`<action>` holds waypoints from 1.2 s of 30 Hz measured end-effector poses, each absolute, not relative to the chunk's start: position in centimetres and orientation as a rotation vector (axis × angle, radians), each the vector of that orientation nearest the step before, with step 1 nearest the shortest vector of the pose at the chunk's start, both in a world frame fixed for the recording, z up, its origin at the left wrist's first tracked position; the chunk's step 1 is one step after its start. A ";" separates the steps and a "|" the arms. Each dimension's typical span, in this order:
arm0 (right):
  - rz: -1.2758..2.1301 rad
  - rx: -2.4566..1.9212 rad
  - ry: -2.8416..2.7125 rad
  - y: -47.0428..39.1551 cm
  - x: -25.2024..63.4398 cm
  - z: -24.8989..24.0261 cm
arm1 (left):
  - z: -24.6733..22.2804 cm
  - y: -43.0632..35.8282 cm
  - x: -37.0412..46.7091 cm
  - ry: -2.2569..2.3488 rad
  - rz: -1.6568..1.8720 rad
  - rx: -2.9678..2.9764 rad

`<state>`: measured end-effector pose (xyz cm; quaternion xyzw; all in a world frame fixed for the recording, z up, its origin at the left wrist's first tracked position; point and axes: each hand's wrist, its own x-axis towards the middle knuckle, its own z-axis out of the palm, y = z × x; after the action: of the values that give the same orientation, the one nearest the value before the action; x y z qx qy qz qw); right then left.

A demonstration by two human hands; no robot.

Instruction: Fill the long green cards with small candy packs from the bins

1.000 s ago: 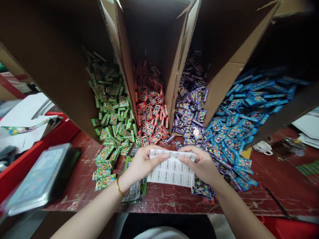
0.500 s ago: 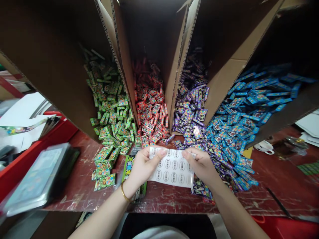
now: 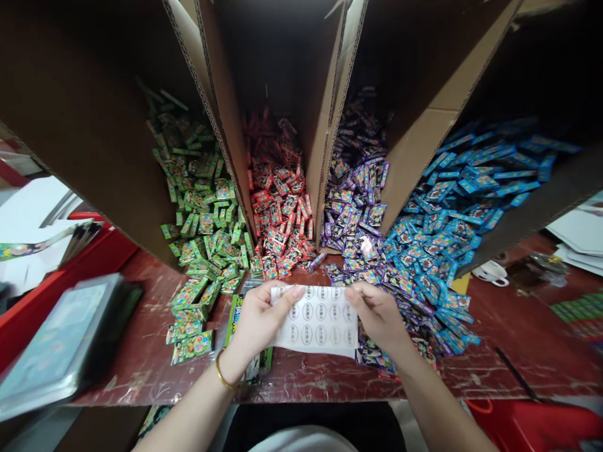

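Observation:
A white sheet of round clear stickers with printed characters [image 3: 320,320] is stretched between both hands above the table's front edge. My left hand [image 3: 259,317] pinches its left side, thumb on top; a gold bracelet circles that wrist. At the sheet's upper right corner, my right hand [image 3: 379,311] closes thumb and fingers on the edge. Partly hidden under my left hand lies a green and black printed package [image 3: 234,317]. Behind the hands spill small packets: green [image 3: 193,292], red [image 3: 282,242], purple [image 3: 348,216] and blue [image 3: 433,232].
Tall cardboard dividers [image 3: 325,125] stand between the packet piles. On the left are a stack of clear-wrapped pale blue items [image 3: 51,345] and a red bin [image 3: 85,270]. A white cup-like object [image 3: 490,272] sits right on the red table [image 3: 151,351], near white sheets [image 3: 579,232].
The view has shifted slightly, so the piles appear further left. The sheet lies flatter at its right edge, and both hands still grip it.

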<state>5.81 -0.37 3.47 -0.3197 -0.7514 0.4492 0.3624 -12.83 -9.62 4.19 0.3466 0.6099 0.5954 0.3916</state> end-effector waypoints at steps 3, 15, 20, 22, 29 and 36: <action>1.267 -0.804 -1.905 -0.2 6.1 3.2 | 4.2 -9.7 -12.9 1.550 1.512 0.920; 1.308 -0.798 -1.871 -0.1 6.8 1.9 | 4.2 -10.6 -13.3 1.470 1.377 0.939; 1.335 -0.785 -1.861 -0.2 6.9 1.7 | 4.9 -10.7 -13.3 1.394 1.374 0.998; 1.321 -0.787 -1.855 -0.2 6.8 1.7 | 4.8 -10.7 -13.3 1.385 1.391 1.002; 1.244 -0.811 -1.827 -0.4 6.8 1.4 | 4.3 -10.9 -12.9 1.597 1.465 1.148; 1.179 -0.939 -1.848 -0.7 7.1 1.1 | 3.3 -11.2 -13.1 1.766 1.458 1.368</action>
<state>7.07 -0.75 1.15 -0.3658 -0.7201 0.4594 0.3697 -13.06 -11.18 3.32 0.4985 0.6436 0.5311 0.2349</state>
